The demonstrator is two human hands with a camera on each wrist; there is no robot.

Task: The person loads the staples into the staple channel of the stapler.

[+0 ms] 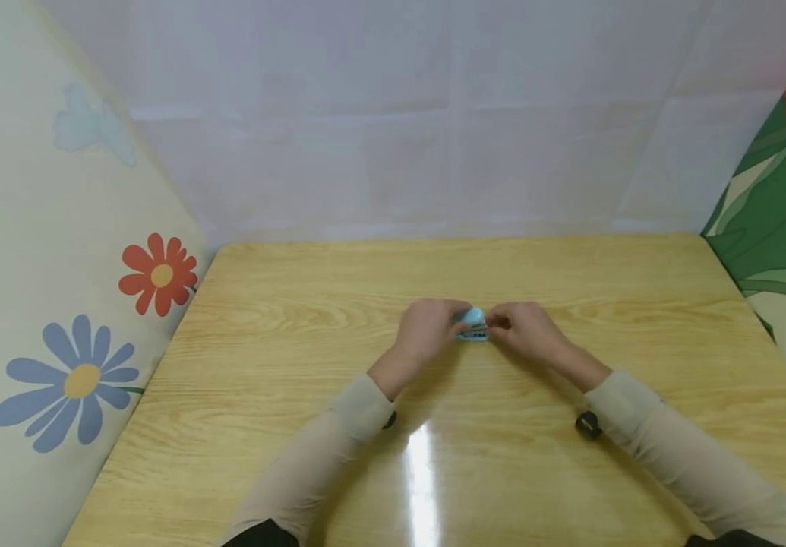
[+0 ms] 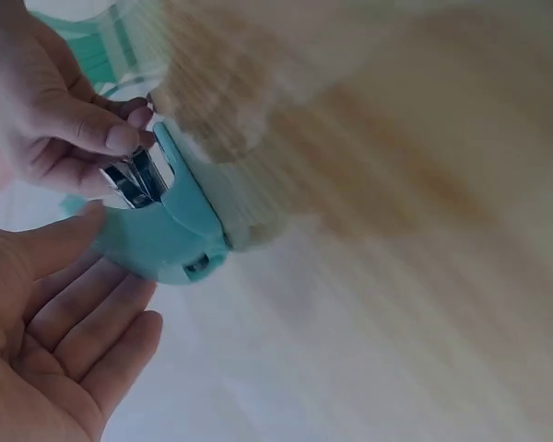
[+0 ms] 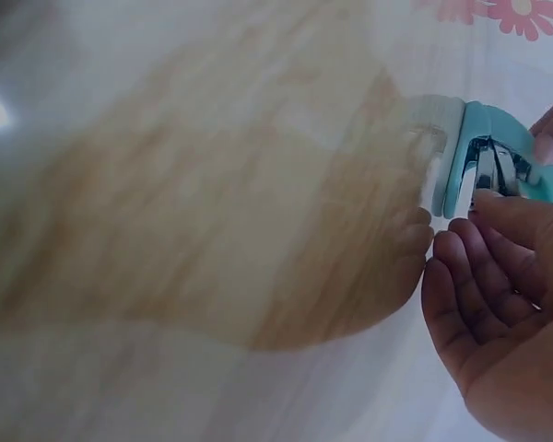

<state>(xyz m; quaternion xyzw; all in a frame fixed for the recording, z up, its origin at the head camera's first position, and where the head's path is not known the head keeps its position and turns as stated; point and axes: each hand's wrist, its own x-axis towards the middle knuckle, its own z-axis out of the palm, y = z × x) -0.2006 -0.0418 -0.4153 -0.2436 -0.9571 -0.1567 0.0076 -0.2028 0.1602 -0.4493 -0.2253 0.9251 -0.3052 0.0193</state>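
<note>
A small teal stapler [image 1: 472,316] with shiny metal inner parts sits at the middle of the wooden table, between both hands. My left hand [image 1: 425,328] holds its body from the left, thumb on the near side and fingers on the other, as the left wrist view shows. From the opposite side, my right hand [image 1: 528,328] has its thumb and fingertips pinching at the metal part [image 2: 138,177] in the stapler's mouth. The right wrist view shows the thumb against that metal [image 3: 488,170], with the other fingers curled beneath. Whether a loose staple strip lies between the fingertips is too small to tell.
The glossy wood-grain table [image 1: 283,304] reflects a bright streak of light near its front. A pale cloth backdrop [image 1: 399,152] hangs behind the table, and flower-printed panels [image 1: 58,251] flank it. A dark wrist device [image 1: 588,425] sits under the right sleeve.
</note>
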